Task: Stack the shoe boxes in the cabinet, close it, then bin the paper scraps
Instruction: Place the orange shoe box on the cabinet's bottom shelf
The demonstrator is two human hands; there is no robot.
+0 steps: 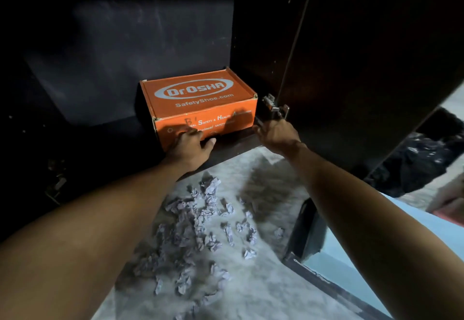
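An orange shoe box (pixel 200 103) sits on the bottom shelf (pixel 233 145) of a dark cabinet (pixel 130 43), towards the shelf's right end and close to the front edge. Its lid carries a grey oval logo reading "Dr.OSHA" with "SafetyShoe.com" beneath, and the front face has lines of grey and white print, partly shadowed. The box lies flat, lid up, its long axis running left to right and skewed a little, so the left front corner comes nearer the camera and the right end angles back into the cabinet.

The left hand (pixel 192 145) presses against the lower left of the box's front face, fingers (pixel 185 135) laid fairly straight on the cardboard and the thumb stretched out to the right; it does not wrap around anything. The right hand (pixel 276 133) reaches in just right of the box, by the metal hinge (pixel 273 106) of the open cabinet door (pixel 376 68); its fingers point away into shadow, and whether they touch or hold anything cannot be told.

On the pale floor (pixel 263 282) below the shelf lie many crumpled paper scraps (pixel 200 224). A black bag (pixel 421 158) shows at far right.
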